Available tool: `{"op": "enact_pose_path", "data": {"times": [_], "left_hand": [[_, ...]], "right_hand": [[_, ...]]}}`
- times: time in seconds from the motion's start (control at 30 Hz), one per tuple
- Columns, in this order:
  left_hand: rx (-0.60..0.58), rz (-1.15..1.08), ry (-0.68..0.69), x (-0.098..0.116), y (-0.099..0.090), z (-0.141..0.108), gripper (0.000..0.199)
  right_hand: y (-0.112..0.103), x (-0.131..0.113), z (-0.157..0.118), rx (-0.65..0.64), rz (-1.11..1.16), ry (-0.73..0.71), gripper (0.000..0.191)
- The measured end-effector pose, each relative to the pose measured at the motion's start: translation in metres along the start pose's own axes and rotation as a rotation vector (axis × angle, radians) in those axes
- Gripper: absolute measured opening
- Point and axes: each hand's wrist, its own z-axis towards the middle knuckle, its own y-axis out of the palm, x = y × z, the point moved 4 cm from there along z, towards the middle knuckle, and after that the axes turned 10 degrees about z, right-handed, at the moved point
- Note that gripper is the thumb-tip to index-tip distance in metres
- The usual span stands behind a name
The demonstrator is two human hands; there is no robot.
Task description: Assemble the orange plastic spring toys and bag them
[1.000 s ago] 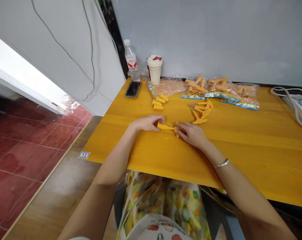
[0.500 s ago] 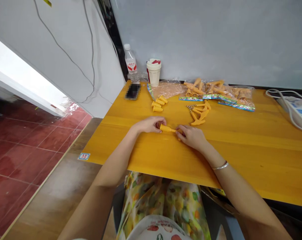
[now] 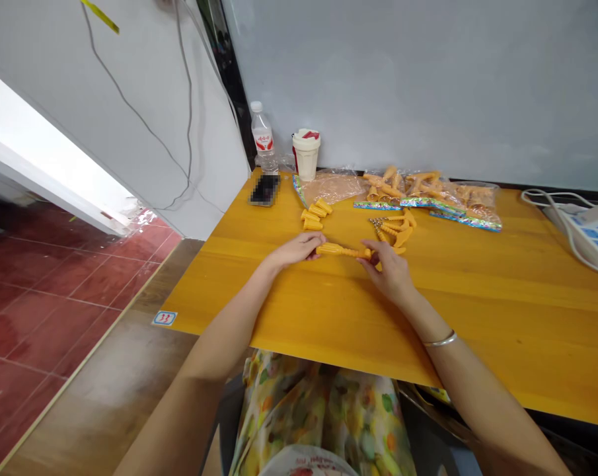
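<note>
Between my hands lies a yellow-orange plastic tool (image 3: 342, 251), held level just above the table. The fingers of my left hand (image 3: 299, 249) are closed round its thick handle end. My right hand (image 3: 388, 270) pinches the other end, where an orange head shows at the fingertips. Several ribbed yellow handle pieces (image 3: 317, 213) rest behind my left hand. Several orange hammer-like pieces with metal screw tips (image 3: 396, 228) are grouped just behind my right hand.
At the back of the wooden table (image 3: 477, 284) are clear bags of orange parts (image 3: 427, 192), a flat plastic bag (image 3: 336, 187), a white cup (image 3: 306, 155), a water bottle (image 3: 263, 142) and a phone (image 3: 265, 190). A power strip (image 3: 593, 231) with cables lies at the right.
My right hand has moved a little right and up along the tool, uncovering more of its shaft and head. The view has shifted slightly.
</note>
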Motion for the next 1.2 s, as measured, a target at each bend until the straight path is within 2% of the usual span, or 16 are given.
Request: {"op": "enact_pose_path", "data": {"times": [0.03, 0.1, 0.17, 0.23, 0.3, 0.33, 0.4, 0.5, 0.7, 0.77, 0.93, 1.07, 1.13, 1.2], "left_hand": [[0.005, -0.004, -0.027, -0.002, 0.001, 0.0, 0.023], [-0.01, 0.023, -0.058, -0.004, 0.002, 0.001, 0.03], [-0.002, 0.101, -0.022, -0.004, 0.001, 0.001, 0.037], [0.065, 0.216, 0.126, 0.001, -0.003, 0.0, 0.039], [0.11, 0.329, 0.335, 0.009, -0.003, -0.002, 0.041], [0.109, 0.376, 0.42, 0.011, -0.001, -0.002, 0.042], [0.075, 0.449, 0.501, 0.011, 0.003, -0.002, 0.035], [0.053, 0.472, 0.465, 0.005, 0.006, 0.0, 0.023], [-0.024, 0.585, 0.479, 0.007, 0.01, -0.002, 0.03], [-0.037, 0.616, 0.445, 0.007, 0.009, -0.003, 0.029], [-0.218, 0.606, 0.287, 0.001, 0.003, -0.004, 0.032], [-0.288, 0.649, 0.309, 0.004, 0.008, -0.008, 0.029], [-0.299, 0.648, 0.328, 0.007, 0.01, -0.011, 0.035], [-0.286, 0.617, 0.303, 0.007, 0.004, -0.013, 0.048]], "right_hand": [[-0.001, -0.004, 0.0, -0.01, -0.033, -0.065, 0.026], [-0.001, -0.008, -0.001, -0.047, -0.089, -0.148, 0.021], [0.0, -0.007, -0.001, -0.092, -0.104, -0.145, 0.022], [0.003, -0.003, -0.001, -0.138, -0.055, -0.075, 0.017], [0.006, 0.002, -0.001, -0.166, 0.021, 0.012, 0.012], [0.007, 0.004, -0.001, -0.173, 0.053, 0.046, 0.01], [0.009, 0.007, -0.002, -0.189, 0.089, 0.087, 0.009], [0.013, 0.009, -0.004, -0.256, 0.124, 0.113, 0.009], [0.015, 0.003, -0.005, -0.36, 0.118, 0.06, 0.015], [0.015, -0.001, -0.005, -0.408, 0.141, 0.045, 0.016], [0.013, -0.011, -0.006, -0.575, 0.203, 0.041, 0.034], [0.012, -0.019, -0.006, -0.672, 0.243, 0.029, 0.034], [0.01, -0.02, -0.004, -0.7, 0.291, 0.024, 0.032], [0.004, -0.015, 0.0, -0.657, 0.294, 0.046, 0.032]]}}
